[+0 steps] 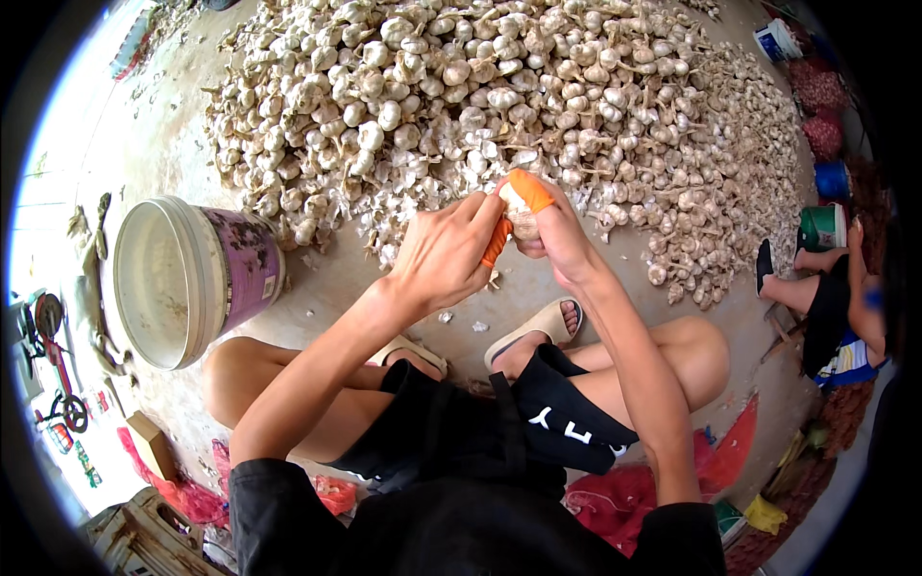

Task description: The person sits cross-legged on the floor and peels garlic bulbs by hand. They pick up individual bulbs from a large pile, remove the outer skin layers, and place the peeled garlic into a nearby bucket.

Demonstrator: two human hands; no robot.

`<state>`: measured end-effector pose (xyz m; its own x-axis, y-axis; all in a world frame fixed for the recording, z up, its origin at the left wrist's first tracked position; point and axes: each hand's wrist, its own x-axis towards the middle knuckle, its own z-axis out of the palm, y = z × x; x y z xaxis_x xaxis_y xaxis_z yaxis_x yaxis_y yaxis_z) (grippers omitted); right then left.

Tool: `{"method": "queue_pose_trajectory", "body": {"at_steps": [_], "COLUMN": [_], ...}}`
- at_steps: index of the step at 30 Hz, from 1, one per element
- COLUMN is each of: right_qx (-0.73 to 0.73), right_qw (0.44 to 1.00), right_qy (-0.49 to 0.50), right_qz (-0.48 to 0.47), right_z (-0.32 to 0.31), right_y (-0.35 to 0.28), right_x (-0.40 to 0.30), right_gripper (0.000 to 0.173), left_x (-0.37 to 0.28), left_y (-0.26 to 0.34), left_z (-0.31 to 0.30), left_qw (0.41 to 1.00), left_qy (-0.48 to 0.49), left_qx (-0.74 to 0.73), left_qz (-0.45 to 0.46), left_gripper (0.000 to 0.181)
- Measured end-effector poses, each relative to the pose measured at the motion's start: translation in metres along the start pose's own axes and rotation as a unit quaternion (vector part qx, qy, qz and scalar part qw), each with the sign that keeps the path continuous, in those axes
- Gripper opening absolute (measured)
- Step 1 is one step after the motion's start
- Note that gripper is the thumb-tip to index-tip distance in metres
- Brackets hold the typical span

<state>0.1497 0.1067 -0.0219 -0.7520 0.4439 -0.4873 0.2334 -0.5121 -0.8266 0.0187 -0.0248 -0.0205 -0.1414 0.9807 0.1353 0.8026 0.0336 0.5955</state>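
Note:
Both of my hands meet around one garlic bulb (524, 216) above the near edge of a large heap of garlic bulbs (461, 79). My left hand (450, 245) grips its left side, with an orange finger cover on the thumb. My right hand (551, 223) wraps the bulb's right side; an orange cover sits on a digit lying over its top. Loose white garlic skins (410, 180) lie on the heap just beyond the hands. The fingertips of both hands are partly hidden.
A used plastic bucket (248, 266) lies tilted at the left, its mouth facing left. Red mesh bags (619, 497) lie around my seat. A wooden block (150, 445) is at lower left. Another person (821, 295) sits at the far right beside a green bucket (823, 227).

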Motion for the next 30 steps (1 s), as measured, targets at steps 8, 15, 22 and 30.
{"method": "queue_pose_trajectory", "body": {"at_steps": [8,15,22,30], "right_qx": [0.143,0.008,-0.185,-0.363], "right_qw": [0.989,0.998,0.961,0.895], "right_qy": [-0.014,0.039,0.067,0.15], "right_qz": [0.045,-0.05,-0.193,-0.21], "right_z": [-0.001,0.001,-0.006,0.008], "right_y": [0.002,-0.001,0.015,0.005], "right_x": [0.003,0.005,0.017,0.005], "right_gripper": [0.03,0.028,0.032,0.036], "left_x": [0.006,0.011,0.014,0.016], "left_y": [0.007,0.009,0.014,0.01], "left_z": [0.005,-0.003,-0.011,-0.006], "left_qw": [0.997,0.999,0.994,0.994], "left_qy": [0.042,-0.009,-0.082,-0.077], "left_qx": [-0.057,0.015,0.062,0.055], "left_qz": [-0.028,-0.037,-0.045,-0.058], "left_gripper": [0.02,0.022,0.018,0.016]}}
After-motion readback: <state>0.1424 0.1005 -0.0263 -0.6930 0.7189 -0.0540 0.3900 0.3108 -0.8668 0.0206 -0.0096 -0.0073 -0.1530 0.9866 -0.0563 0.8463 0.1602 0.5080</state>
